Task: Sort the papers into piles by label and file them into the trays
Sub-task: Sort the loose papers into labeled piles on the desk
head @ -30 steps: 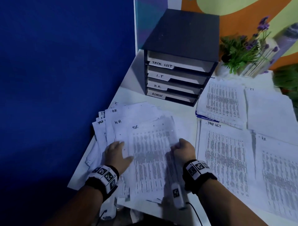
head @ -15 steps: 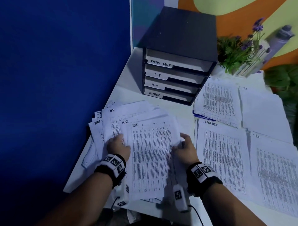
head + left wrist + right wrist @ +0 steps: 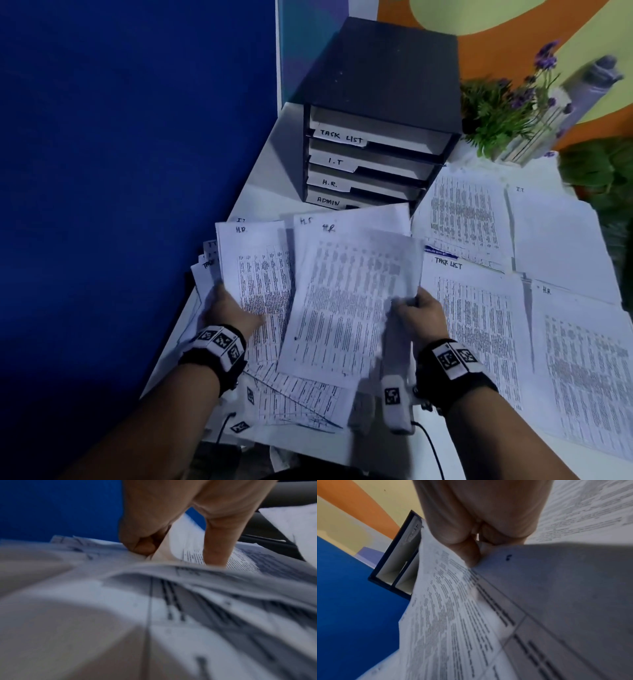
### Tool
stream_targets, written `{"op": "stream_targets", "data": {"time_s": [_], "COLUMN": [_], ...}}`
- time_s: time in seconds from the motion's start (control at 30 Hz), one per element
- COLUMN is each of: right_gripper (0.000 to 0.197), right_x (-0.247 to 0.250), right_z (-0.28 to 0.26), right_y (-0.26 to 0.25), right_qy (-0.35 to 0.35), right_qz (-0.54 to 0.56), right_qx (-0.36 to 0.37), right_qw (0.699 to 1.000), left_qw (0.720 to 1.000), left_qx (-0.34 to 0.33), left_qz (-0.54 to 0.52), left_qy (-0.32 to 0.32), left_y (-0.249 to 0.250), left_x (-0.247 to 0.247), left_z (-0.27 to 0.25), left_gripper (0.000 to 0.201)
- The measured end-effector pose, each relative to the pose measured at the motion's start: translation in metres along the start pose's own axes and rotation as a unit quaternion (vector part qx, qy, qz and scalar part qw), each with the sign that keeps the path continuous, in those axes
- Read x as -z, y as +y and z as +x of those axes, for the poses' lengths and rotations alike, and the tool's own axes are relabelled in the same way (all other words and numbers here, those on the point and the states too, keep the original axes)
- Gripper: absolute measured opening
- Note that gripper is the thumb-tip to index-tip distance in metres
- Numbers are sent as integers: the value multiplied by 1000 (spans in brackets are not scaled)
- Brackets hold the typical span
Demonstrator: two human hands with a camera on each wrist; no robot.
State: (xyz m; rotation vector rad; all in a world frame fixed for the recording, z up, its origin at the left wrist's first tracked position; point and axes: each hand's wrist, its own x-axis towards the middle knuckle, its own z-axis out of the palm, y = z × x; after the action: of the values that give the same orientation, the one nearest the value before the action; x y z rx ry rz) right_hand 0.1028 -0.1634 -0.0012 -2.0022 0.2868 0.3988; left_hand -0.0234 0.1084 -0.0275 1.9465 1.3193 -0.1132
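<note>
A loose heap of printed papers (image 3: 253, 274) lies at the table's front left, its top sheets marked H.R. My right hand (image 3: 416, 313) pinches a lifted H.R. sheet (image 3: 346, 301) by its right edge, thumb on top (image 3: 469, 555). My left hand (image 3: 229, 308) grips a sheet of the heap (image 3: 188, 545), thumb pressing on it and fingers curled beneath. The black file tray unit (image 3: 376, 113) stands behind, with slots marked TASK LIST, I.T, H.R. and ADMIN. Sorted piles lie to the right: TASK LIST pile (image 3: 479, 325), H.R. pile (image 3: 582, 359), I.T pile (image 3: 558, 240).
A blue partition (image 3: 120, 171) walls off the left side. A potted plant with purple flowers (image 3: 507, 113) and a grey bottle (image 3: 589, 85) stand at the back right. Another printed pile (image 3: 462, 219) lies beside the tray unit.
My right hand has raised the top H.R. sheet off the heap and shifted it rightwards. The left hand slid outward to the left edge of the heap and took hold there.
</note>
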Motion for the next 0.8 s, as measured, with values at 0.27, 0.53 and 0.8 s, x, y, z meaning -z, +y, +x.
{"op": "stream_targets", "data": {"time_s": [0.27,0.53,0.8], "right_gripper": [15,10,18], "right_x": [-12,-17,-14], "right_z": [-12,-14,-17], "right_y": [3,2,5], "right_qy": [-82,-108,-131], "right_qz": [89,148,123], "right_qx": [-62,-53,-23], "right_qw": [991,982,984], "left_qw": [986,954,969], "left_qx": [-101,-77,-50], "left_qz": [-125,-282,-241], "left_qy": [39,-69,-24], "left_y": [-17,-24,-30], "left_x": [17,12,-5], "left_z": [-9,-25,-23], "left_gripper": [14,18,27]}}
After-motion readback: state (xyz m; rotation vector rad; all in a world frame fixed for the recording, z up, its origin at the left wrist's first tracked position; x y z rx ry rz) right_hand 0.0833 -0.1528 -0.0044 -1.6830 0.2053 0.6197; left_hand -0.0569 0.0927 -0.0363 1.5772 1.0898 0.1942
